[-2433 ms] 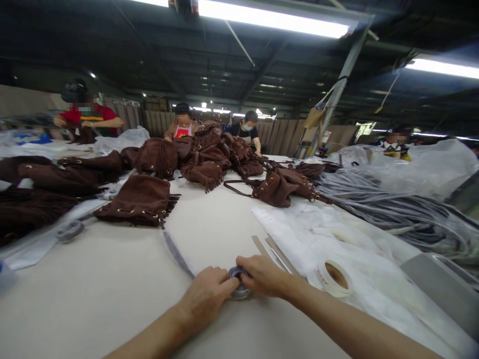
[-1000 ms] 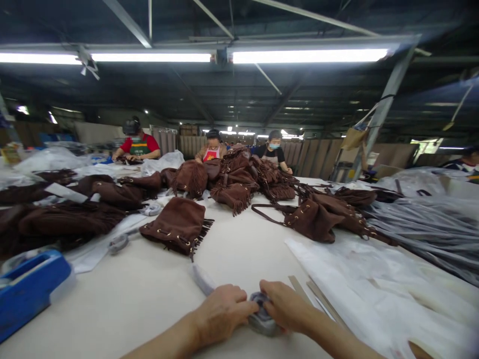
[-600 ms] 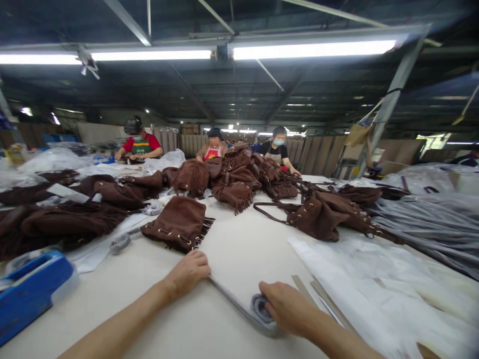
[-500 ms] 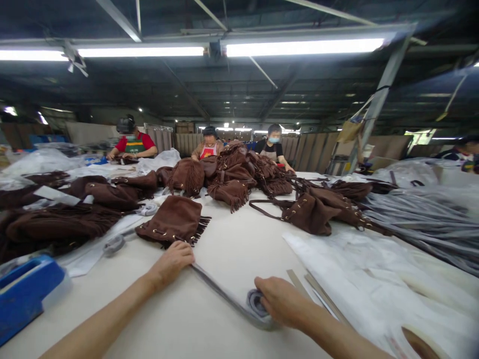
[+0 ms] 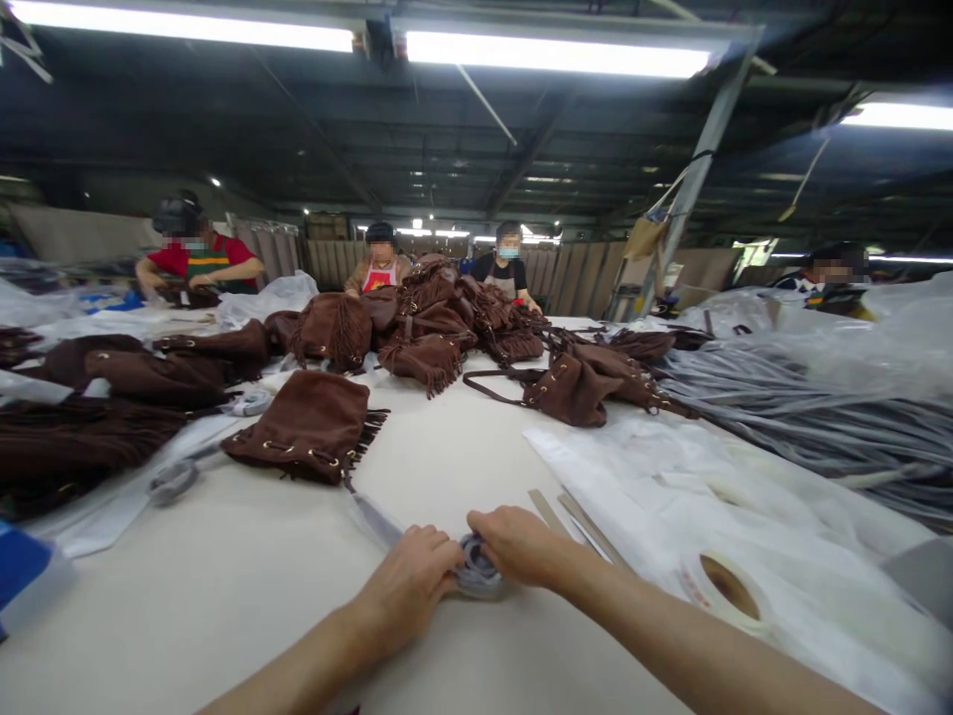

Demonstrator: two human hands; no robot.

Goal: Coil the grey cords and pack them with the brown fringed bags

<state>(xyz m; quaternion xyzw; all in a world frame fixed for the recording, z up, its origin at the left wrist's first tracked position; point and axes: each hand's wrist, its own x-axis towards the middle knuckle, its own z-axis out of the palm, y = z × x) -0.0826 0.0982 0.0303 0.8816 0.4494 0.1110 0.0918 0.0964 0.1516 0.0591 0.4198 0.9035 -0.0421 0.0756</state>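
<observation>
Coil: grey, wound in rings, on the table; set between the two hands' fingers and touching both.
Right hand: fingers bent in narrow, holding the coil at its upper right rim, tips by the central opening.
Left hand: fingers drawn together, tips against the coil's left edge; palm side hidden, so cannot tell whether they pinch it.
Bag: brown, fringed, with metal eyelets; lying beyond the left fingers and to their left, apart from them, eyelet edge on the near side.
Strip: grey, running from the bag's near right corner down to the left fingers; its stretch behind that hand is hidden.
Small coil: grey, well to the left of the left fingers.
Slats: narrow, flat, near the right fingers, on their right and slightly beyond.
White sheet: spread to the right of the right fingers, beyond the slats.
Tape roll: on the white sheet, well right of the right fingers.
Bag heap: brown, well beyond both hands' fingers.
Grey bundle: long lengths, well beyond the right fingers, to their right.
</observation>
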